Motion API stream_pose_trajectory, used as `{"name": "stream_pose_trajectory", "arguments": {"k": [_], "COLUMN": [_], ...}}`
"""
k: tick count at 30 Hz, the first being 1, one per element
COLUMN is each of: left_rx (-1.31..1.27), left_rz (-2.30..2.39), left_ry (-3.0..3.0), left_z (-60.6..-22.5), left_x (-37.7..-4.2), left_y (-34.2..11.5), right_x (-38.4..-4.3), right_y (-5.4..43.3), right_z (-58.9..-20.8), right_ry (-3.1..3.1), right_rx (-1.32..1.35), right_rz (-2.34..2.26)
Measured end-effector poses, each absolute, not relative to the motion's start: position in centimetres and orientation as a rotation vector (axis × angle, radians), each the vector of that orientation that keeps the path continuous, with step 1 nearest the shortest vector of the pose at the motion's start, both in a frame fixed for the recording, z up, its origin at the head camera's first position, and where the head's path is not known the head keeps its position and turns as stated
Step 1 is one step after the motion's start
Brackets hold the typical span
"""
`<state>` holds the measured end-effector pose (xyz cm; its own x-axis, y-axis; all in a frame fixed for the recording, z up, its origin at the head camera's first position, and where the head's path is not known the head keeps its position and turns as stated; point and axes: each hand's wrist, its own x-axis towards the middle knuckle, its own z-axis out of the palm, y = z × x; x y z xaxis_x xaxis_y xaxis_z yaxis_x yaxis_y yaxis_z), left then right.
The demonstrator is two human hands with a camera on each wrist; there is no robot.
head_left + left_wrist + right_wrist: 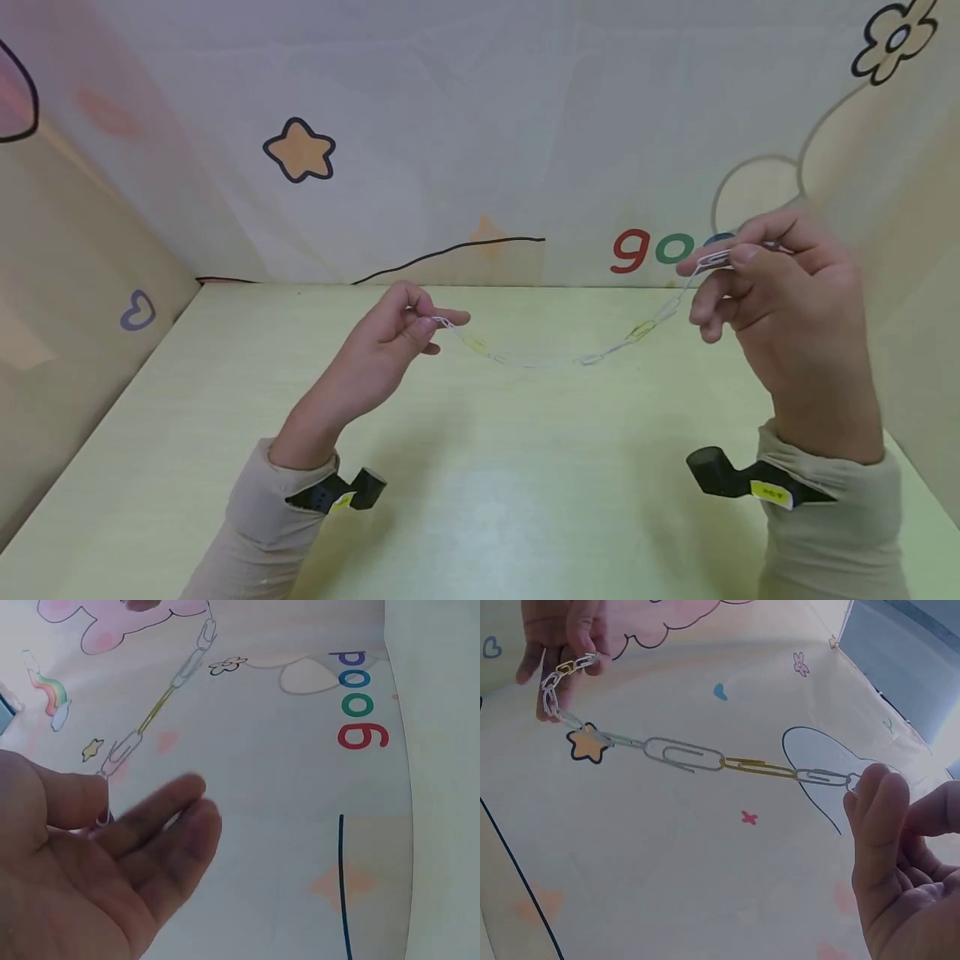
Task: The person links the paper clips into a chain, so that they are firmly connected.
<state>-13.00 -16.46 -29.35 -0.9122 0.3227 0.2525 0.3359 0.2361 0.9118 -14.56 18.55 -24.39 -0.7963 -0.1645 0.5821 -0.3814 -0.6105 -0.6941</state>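
Note:
A chain of linked paper clips [641, 331], mostly white or silver with a few yellow ones, hangs in a shallow curve between my two hands above the table. My left hand [382, 354] pinches the end clip between thumb and finger. Higher up on the right, my right hand [791, 321] grips the other end clip [714, 259] between thumb and fingers. In the right wrist view, a yellow clip [759, 767] sits between silver ones near my right fingertips. The left wrist view shows a silver clip [121, 754] close to my left thumb.
A pale green tabletop [487, 500] spreads beneath both hands. Behind it stands a printed cloth backdrop [465, 125] with a star, a flower and coloured letters. Side panels [67, 275] rise at left and right. Each wrist wears a black strapped camera [352, 492].

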Motion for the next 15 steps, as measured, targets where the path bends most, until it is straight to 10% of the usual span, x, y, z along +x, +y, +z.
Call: {"name": "stream_pose_trajectory", "arguments": {"k": [15], "left_rx": [-0.413], "left_rz": [-1.676], "left_ry": [-2.453], "left_z": [-29.3], "left_x": [-12.9], "left_y": [-16.4], "right_x": [-13.9], "right_y": [14.4], "right_z": [-25.3], "right_ry": [-1.795], "right_rx": [0.830], "right_rz": [2.381]}}
